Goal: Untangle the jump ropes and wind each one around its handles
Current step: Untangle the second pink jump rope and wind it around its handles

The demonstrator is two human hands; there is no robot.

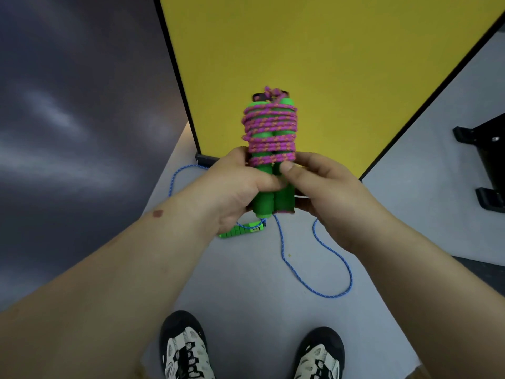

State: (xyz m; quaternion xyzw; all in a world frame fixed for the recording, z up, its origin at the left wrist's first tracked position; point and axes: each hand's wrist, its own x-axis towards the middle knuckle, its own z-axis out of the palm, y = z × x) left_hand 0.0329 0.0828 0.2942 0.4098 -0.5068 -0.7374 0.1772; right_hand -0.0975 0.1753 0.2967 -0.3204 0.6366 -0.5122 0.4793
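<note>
Below both hands (235, 187) (325, 184), fingers gripping pink-wound handles (269, 149): blue rope (322, 269), 2 shoes (185, 348)

Grey floor (246, 283); yellow panel (314, 50); dark wall (68, 105)

- The lower middle of the green handles (269, 199) is covered by the left hand (237, 187) and the right hand (325, 187); the fingers behind the handles cannot be seen.
- The handle tops are masked by the pink rope (270, 127) — a small dark part beside the knot cannot be identified.
- The second green handle (240, 231) on the floor is partly hidden under the left hand, as is a stretch of the blue rope (322, 269).
- The shoes (185, 351) are cut off by the bottom edge.
- The black object (486, 160) is cut off at the right edge — it cannot be identified.
</note>
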